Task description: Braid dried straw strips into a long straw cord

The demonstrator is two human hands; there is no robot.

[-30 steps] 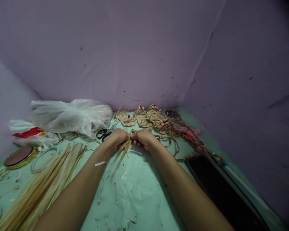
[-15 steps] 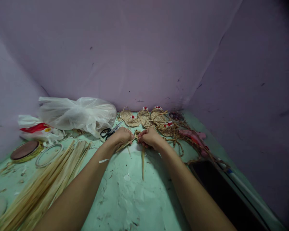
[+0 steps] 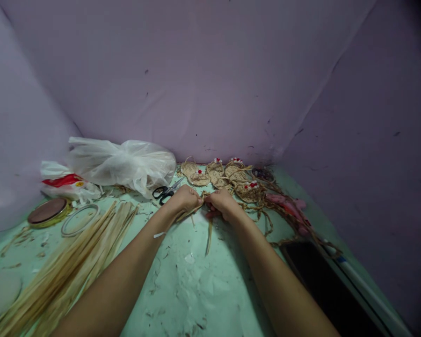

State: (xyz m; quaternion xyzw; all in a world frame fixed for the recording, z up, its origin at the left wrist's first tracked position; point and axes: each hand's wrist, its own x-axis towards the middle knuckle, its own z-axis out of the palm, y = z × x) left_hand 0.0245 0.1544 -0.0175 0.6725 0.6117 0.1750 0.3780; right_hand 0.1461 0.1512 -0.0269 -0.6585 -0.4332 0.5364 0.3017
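Note:
My left hand [image 3: 188, 197] and my right hand [image 3: 220, 202] meet close together over the green sheet, both closed on a piece of dried plant fibre [image 3: 205, 194]. A loose end of the fibre strip [image 3: 209, 238] hangs below my right fingers, and another stretch runs under my left hand. Most of the piece is hidden by my fingers. Black-handled scissors [image 3: 165, 193] lie partly open just left of my left hand. Behind my hands sit several small woven slipper shapes [image 3: 217, 175] with red and white beads.
A bundle of dried fibre strips [image 3: 70, 262] lies at left, near a tape ring [image 3: 80, 220] and a round lid [image 3: 47, 211]. White plastic bags [image 3: 126, 164] rest by the wall. A braided cord [image 3: 287, 213], a pink item [image 3: 291, 206] and a dark flat panel [image 3: 323, 281] are at right.
The whole view has shifted, so things appear slightly farther right. My hands stay on the fibre, drawn a little closer together, and the hanging strip end has tilted.

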